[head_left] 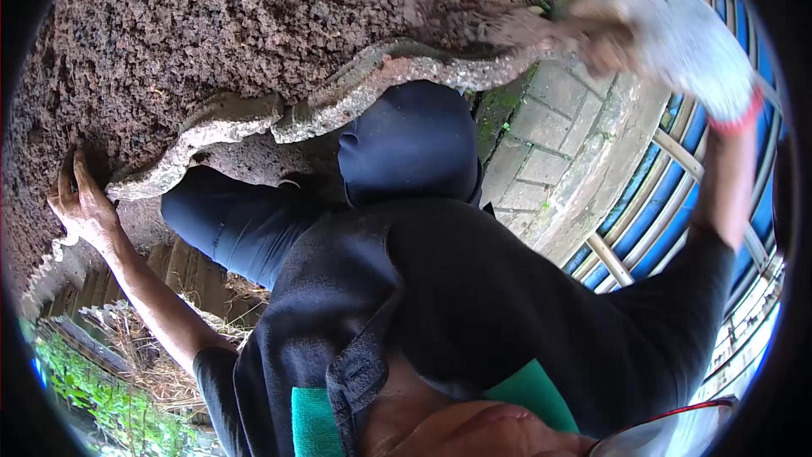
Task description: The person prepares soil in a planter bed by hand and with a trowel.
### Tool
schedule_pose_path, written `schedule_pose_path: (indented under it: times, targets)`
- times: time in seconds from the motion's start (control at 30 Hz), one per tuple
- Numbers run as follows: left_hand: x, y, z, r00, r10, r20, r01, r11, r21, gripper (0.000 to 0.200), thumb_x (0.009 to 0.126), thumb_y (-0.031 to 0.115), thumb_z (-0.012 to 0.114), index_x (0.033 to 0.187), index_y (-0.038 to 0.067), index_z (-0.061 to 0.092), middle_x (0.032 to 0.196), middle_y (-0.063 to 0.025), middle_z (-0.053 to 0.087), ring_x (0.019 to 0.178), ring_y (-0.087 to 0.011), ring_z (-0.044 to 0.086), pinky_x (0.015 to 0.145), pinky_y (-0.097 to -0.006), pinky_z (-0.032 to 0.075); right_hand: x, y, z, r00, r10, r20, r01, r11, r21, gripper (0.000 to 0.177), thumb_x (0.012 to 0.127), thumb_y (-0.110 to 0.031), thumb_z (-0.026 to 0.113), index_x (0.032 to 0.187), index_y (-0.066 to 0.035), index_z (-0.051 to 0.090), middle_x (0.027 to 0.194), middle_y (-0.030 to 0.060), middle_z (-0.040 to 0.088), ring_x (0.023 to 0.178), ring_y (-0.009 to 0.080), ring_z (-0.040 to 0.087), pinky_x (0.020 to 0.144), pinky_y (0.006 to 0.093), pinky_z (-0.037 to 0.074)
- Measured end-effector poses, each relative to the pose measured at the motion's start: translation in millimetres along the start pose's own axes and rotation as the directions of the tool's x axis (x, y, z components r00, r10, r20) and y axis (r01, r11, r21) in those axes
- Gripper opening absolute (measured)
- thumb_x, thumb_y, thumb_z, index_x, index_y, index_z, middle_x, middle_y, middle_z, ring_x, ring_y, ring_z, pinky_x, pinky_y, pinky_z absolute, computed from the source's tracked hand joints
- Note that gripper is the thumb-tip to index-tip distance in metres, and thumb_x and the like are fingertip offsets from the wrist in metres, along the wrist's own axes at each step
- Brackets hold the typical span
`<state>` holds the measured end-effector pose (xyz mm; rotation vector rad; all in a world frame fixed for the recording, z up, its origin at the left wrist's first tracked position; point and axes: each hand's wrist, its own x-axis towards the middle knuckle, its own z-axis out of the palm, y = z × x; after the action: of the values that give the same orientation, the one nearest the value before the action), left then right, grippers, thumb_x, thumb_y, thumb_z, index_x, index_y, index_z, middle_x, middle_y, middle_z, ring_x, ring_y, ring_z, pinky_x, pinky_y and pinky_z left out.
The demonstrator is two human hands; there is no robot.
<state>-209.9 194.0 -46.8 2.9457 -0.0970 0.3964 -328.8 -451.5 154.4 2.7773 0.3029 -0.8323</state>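
My left hand (89,203) is bare, its fingers spread over the edge of a dark, crumbly soil heap (211,42). It lies close to the end of a wavy, rough concrete-like rim (233,123) that borders the soil. Motion smears my right hand (668,38), which wears a white glove with a red cuff at the upper right. The front of that glove is brown and soiled. A blurred brown patch (524,27) stretches from its fingers across the soil and the rim's right end. Whether the fingers hold anything cannot be made out.
My dark-clad knee (414,144) is close against the rim. Grey paving bricks (545,131) and a concrete kerb (605,169) lie to the right, beside a slatted structure with blue panels (647,211). Dry straw (161,347) and green plants (101,398) are at lower left.
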Motion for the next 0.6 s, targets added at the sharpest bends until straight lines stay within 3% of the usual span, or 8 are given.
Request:
schedule_pose_path:
  times: [0.07, 0.13, 0.23, 0.37, 0.4, 0.47, 0.57, 0.6]
  targets:
    - [-2, -5, 6, 0.999, 0.044, -0.014, -0.045, 0.999, -0.007, 0.038, 0.094, 0.045, 0.061, 0.118, 0.019, 0.074, 0.117, -0.0177, 0.063, 0.107, -0.0293, 0.057, 0.094, -0.0403, 0.049, 2, -7, 11, 1.000, -0.004, -0.012, 0.004, 0.999, 0.042, 0.041, 0.084, -0.036, 0.069, 0.117, -0.010, 0.067, 0.103, 0.0107, 0.068, 0.094, 0.0270, 0.067, 0.079, 0.0386, 0.054]
    - [-1, 16, -3, 0.992, -0.116, -0.044, 0.121, 0.985, 0.119, 0.034, 0.095, 0.043, 0.059, 0.118, 0.022, 0.074, 0.122, -0.0142, 0.064, 0.106, -0.0282, 0.057, 0.094, -0.0395, 0.049, -5, -15, 22, 0.999, 0.038, 0.029, -0.042, 0.985, 0.166, 0.043, 0.085, -0.037, 0.071, 0.118, -0.010, 0.067, 0.105, 0.0109, 0.069, 0.096, 0.0271, 0.067, 0.081, 0.0389, 0.054]
    - [-1, 22, -3, 0.992, -0.124, -0.034, 0.124, 0.992, 0.012, 0.036, 0.093, 0.044, 0.061, 0.118, 0.022, 0.074, 0.119, -0.0180, 0.062, 0.105, -0.0294, 0.057, 0.093, -0.0415, 0.048, -24, -30, 40, 0.989, 0.142, 0.033, -0.143, 0.902, 0.408, 0.046, 0.085, -0.038, 0.072, 0.121, -0.010, 0.068, 0.107, 0.0111, 0.070, 0.098, 0.0273, 0.068, 0.083, 0.0394, 0.055]
    - [-5, 15, -2, 1.000, -0.020, -0.012, 0.021, 0.988, 0.154, 0.030, 0.097, 0.038, 0.056, 0.118, 0.025, 0.074, 0.120, -0.0068, 0.068, 0.097, -0.0275, 0.055, 0.091, -0.0370, 0.046, -45, -39, 42, 0.957, 0.183, -0.226, -0.021, 0.819, 0.573, 0.043, 0.090, -0.019, 0.070, 0.128, -0.001, 0.063, 0.100, 0.0117, 0.075, 0.087, 0.0160, 0.074, 0.073, 0.0274, 0.059]
    - [-3, 28, -6, 0.997, -0.074, -0.013, 0.075, 0.992, 0.099, 0.030, 0.096, 0.038, 0.058, 0.117, 0.024, 0.074, 0.117, -0.0092, 0.068, 0.098, -0.0276, 0.055, 0.092, -0.0377, 0.046, -46, -43, 23, 0.948, 0.288, -0.133, -0.113, 0.699, 0.706, 0.043, 0.087, -0.012, 0.070, 0.129, -0.002, 0.063, 0.102, 0.0127, 0.075, 0.087, 0.0148, 0.074, 0.075, 0.0280, 0.059]
    - [-1, 54, -15, 0.983, -0.183, -0.016, 0.182, 0.983, -0.011, 0.032, 0.093, 0.040, 0.064, 0.116, 0.021, 0.075, 0.110, -0.0139, 0.067, 0.100, -0.0280, 0.055, 0.095, -0.0392, 0.044, -41, -24, -6, 0.990, 0.097, -0.106, -0.026, 0.843, 0.537, 0.042, 0.084, -0.008, 0.070, 0.126, -0.002, 0.065, 0.100, 0.0127, 0.075, 0.087, 0.0154, 0.074, 0.075, 0.0292, 0.059]
    - [2, 55, -16, 0.996, -0.082, -0.033, 0.079, 0.993, -0.093, 0.033, 0.090, 0.037, 0.068, 0.114, 0.015, 0.076, 0.103, -0.0124, 0.055, 0.105, -0.0259, 0.057, 0.097, -0.0406, 0.046, -9, -35, 2, 0.995, -0.061, -0.079, 0.078, 0.968, 0.238, 0.034, 0.085, -0.029, 0.069, 0.116, -0.016, 0.070, 0.103, 0.0087, 0.070, 0.095, 0.0256, 0.069, 0.086, 0.0387, 0.056]
    - [4, 55, -16, 0.995, -0.091, -0.032, 0.089, 0.994, -0.063, 0.032, 0.091, 0.036, 0.068, 0.114, 0.015, 0.076, 0.102, -0.0124, 0.055, 0.103, -0.0256, 0.057, 0.096, -0.0403, 0.047, 0, -43, 17, 0.979, -0.050, -0.196, 0.058, 0.998, 0.035, 0.033, 0.085, -0.032, 0.068, 0.115, -0.020, 0.070, 0.110, 0.0073, 0.068, 0.104, 0.0269, 0.066, 0.091, 0.0404, 0.053]
